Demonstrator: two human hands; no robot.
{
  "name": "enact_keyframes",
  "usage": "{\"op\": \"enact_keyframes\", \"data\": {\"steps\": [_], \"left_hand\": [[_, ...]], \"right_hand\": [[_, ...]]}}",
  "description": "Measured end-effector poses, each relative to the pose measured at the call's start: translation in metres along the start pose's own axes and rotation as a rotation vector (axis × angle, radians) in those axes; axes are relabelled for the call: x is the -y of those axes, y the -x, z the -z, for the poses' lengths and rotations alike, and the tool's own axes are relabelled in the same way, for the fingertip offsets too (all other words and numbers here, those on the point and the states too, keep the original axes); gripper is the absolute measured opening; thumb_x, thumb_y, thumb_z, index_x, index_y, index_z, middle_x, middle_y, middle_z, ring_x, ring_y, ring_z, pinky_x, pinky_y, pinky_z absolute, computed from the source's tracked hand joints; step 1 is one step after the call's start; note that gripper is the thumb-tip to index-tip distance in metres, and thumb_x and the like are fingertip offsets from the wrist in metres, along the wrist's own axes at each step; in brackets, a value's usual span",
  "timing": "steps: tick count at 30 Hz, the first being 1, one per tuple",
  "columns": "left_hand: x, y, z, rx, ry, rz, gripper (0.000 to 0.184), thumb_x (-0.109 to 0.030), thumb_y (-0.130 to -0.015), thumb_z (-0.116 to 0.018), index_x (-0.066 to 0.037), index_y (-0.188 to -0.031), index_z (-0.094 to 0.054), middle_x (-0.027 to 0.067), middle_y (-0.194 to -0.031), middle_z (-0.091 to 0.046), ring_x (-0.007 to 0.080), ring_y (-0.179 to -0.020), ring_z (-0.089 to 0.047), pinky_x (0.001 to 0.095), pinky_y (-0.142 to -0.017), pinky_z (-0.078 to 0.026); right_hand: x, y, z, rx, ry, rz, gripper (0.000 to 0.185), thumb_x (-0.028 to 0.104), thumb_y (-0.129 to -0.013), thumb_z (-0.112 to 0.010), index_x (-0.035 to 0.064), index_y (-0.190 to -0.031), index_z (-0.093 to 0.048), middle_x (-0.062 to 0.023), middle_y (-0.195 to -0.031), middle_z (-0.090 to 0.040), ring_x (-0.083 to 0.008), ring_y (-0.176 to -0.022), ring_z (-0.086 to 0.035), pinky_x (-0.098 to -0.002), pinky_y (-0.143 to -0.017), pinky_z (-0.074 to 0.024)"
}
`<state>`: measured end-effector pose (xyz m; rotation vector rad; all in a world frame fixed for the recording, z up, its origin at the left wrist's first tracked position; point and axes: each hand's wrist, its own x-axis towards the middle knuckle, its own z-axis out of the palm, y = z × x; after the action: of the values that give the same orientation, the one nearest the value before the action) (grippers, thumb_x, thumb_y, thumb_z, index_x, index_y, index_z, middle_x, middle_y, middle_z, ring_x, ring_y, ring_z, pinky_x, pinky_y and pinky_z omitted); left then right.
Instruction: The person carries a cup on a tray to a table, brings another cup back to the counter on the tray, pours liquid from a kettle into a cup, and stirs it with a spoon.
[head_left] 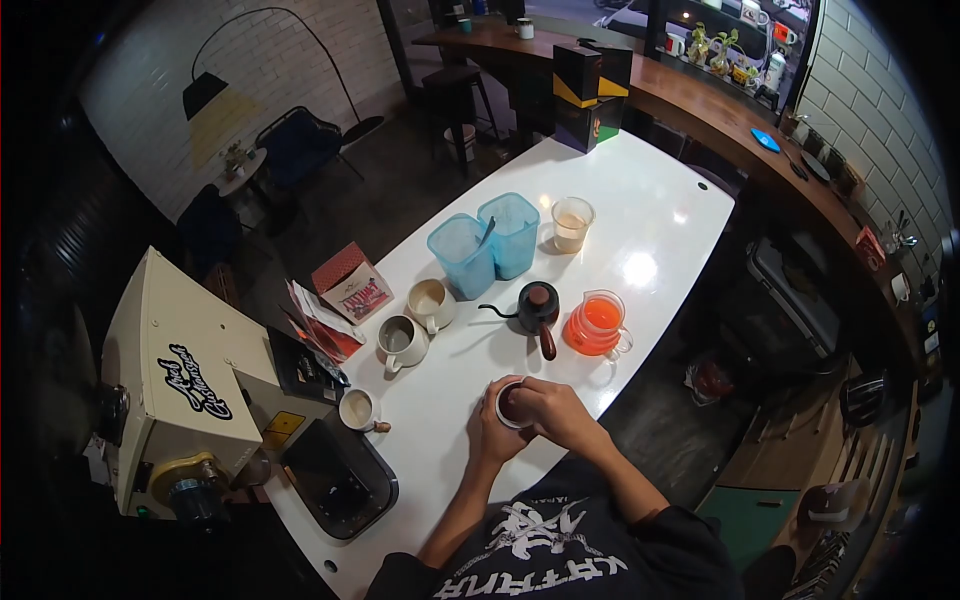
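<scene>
My left hand is wrapped round the side of a small white cup with a dark reddish inside, held over the near edge of the white counter. Over the cup's mouth, my right hand has its fingers curled together at the rim; whatever they grip is hidden. Just beyond stands a black gooseneck kettle with a wooden handle. To its right is a glass server of orange-red liquid. Two pale mugs, one a milky-stained mug and one a greyish mug, stand left of the kettle.
Two blue plastic containers and a glass beaker stand farther back. A cream-coloured grinder, a black tray and a small cup occupy the left. Black boxes sit at the far end.
</scene>
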<state>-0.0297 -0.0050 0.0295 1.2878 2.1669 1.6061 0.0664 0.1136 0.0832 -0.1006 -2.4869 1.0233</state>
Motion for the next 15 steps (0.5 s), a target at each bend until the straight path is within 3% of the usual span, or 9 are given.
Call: {"op": "enact_keyframes", "data": {"steps": [8, 10, 15], "left_hand": [[0.002, 0.002, -0.002, -0.007, -0.021, 0.003, 0.079, -0.021, -0.057, -0.091, -0.013, -0.125, -0.052, 0.0072, -0.111, -0.065, 0.031, -0.097, -0.066, 0.0415, -0.084, -0.053], [0.002, 0.004, -0.002, 0.005, -0.041, 0.014, 0.08, -0.021, -0.057, -0.091, -0.014, -0.126, -0.051, 0.0072, -0.111, -0.065, 0.0307, -0.098, -0.066, 0.041, -0.085, -0.053], [-0.001, 0.002, -0.002, -0.015, -0.039, -0.006, 0.078, -0.022, -0.057, -0.091, -0.014, -0.125, -0.052, 0.0075, -0.112, -0.065, 0.0303, -0.1, -0.066, 0.0398, -0.087, -0.052]], "right_hand": [[0.01, 0.007, 0.022, 0.064, 0.154, -0.115, 0.035, -0.008, -0.066, -0.061, -0.0001, -0.1, -0.061, -0.0151, -0.09, -0.06, -0.0365, -0.08, -0.064, -0.0423, -0.07, -0.0531], [0.006, 0.011, 0.018, 0.09, -0.028, -0.035, 0.037, -0.01, -0.066, -0.057, -0.0007, -0.101, -0.061, -0.0159, -0.09, -0.06, -0.0374, -0.081, -0.064, -0.0422, -0.072, -0.0528], [-0.004, 0.006, 0.006, 0.003, -0.069, -0.029, 0.039, -0.005, -0.067, -0.066, 0.0012, -0.105, -0.062, -0.0147, -0.091, -0.061, -0.0373, -0.082, -0.065, -0.0423, -0.072, -0.0541]]}}
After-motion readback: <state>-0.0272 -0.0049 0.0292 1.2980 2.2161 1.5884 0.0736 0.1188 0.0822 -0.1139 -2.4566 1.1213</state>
